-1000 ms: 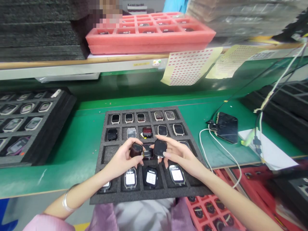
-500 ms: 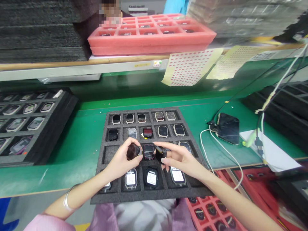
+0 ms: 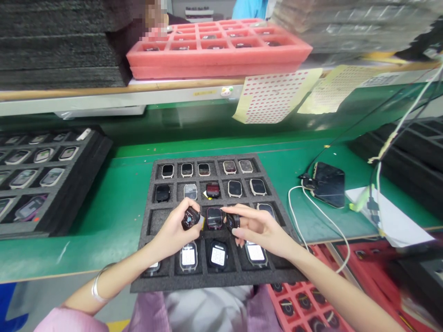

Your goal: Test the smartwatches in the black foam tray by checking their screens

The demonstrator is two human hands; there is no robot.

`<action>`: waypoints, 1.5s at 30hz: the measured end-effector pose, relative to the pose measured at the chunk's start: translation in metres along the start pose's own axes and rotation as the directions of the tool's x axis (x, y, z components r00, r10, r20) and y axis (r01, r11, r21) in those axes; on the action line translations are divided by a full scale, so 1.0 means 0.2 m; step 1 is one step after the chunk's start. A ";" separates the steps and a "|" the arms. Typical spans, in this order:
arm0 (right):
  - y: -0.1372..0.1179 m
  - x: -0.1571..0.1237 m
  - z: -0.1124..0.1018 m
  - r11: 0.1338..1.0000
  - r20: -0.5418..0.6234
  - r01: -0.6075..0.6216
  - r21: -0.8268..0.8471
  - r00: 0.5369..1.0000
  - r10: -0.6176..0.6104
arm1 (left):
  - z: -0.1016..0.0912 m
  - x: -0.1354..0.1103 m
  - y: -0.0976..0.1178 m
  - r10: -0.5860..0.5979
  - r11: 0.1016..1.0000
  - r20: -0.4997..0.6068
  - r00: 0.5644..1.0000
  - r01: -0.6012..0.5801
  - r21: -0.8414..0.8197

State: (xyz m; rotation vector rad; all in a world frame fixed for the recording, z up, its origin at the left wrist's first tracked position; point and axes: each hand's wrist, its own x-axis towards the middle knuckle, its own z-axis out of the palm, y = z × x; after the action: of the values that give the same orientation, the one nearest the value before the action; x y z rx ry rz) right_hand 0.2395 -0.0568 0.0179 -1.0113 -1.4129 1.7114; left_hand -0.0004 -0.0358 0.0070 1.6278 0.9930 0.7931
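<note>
A black foam tray (image 3: 145, 249) with a grid of pockets lies on the green bench in front of me, most pockets holding a smartwatch body. My left hand (image 3: 173, 233) is closed round a dark watch body (image 3: 188, 218), tilted so its face shows. My right hand (image 3: 261, 228) pinches another dark watch body (image 3: 232, 222) just above the tray's third row. Between the two hands a watch (image 3: 214, 217) with a reddish screen sits in its pocket. Three watches with lit white screens (image 3: 218, 254) fill the nearest row.
A second black tray of watches (image 3: 34, 170) stands at the left. A pink foam tray (image 3: 214, 46) rests on the shelf above, with sticker sheets (image 3: 270, 94) hanging from its edge. A phone (image 3: 327, 183) with white cable lies at the right. Red trays (image 3: 304, 306) sit below the bench.
Both hands have turned their watch bodies and brought them lower, closer to the tray's third row. The right hand's watch now shows edge-on instead of flat.
</note>
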 end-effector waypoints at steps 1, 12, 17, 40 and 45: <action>0.00 0.00 0.00 1.000 0.007 -0.003 -0.003 1.000 0.003 | 0.00 0.00 0.00 -0.008 1.000 0.007 1.000 0.008 -0.016; -0.02 0.00 0.00 0.997 0.006 0.003 -0.077 1.000 -0.002 | 0.00 0.00 0.00 0.025 1.000 0.008 1.000 -0.024 -0.019; -0.02 -0.01 0.00 0.998 0.001 -0.006 -0.064 1.000 0.006 | -0.01 0.00 -0.01 0.002 1.000 -0.015 1.000 -0.003 -0.020; -0.01 -0.01 -0.03 0.999 0.012 -0.030 -0.041 0.999 0.030 | -0.04 0.00 -0.03 -0.029 0.984 -0.138 0.990 0.005 -0.178; -0.01 -0.02 -0.04 0.999 0.045 -0.019 -0.029 0.999 0.021 | -0.04 -0.01 -0.03 -0.017 0.983 -0.112 0.994 -0.003 -0.182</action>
State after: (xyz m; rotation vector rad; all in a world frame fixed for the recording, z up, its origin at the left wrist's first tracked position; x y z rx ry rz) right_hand 0.2480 -0.0564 0.0205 -1.0113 -1.4641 1.7431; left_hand -0.0083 -0.0332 0.0034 1.4349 0.9751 0.9521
